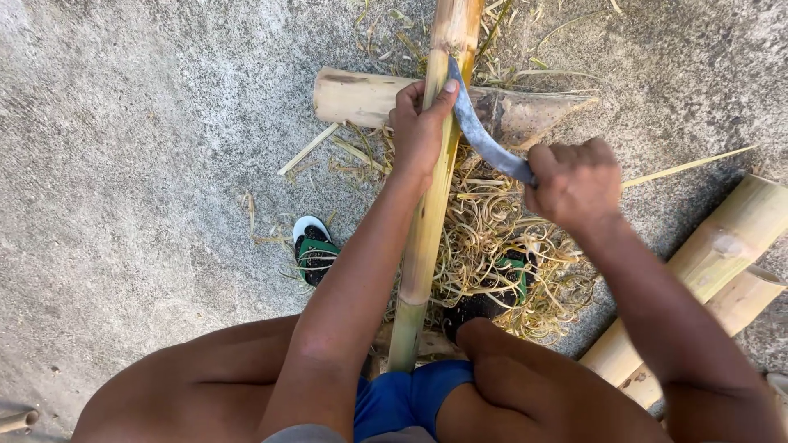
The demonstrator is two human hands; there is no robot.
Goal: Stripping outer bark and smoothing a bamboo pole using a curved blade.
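While I am shaving the bamboo pole (427,221), propped on a log (361,97) between my knees, my left hand (419,123) is closing round pole and blade tip, my right hand (574,182) is clenching the curved knife (484,135); shallow, even strokes seem best.

Bare arms, blue shorts (410,398), green-and-black sandals (314,253).
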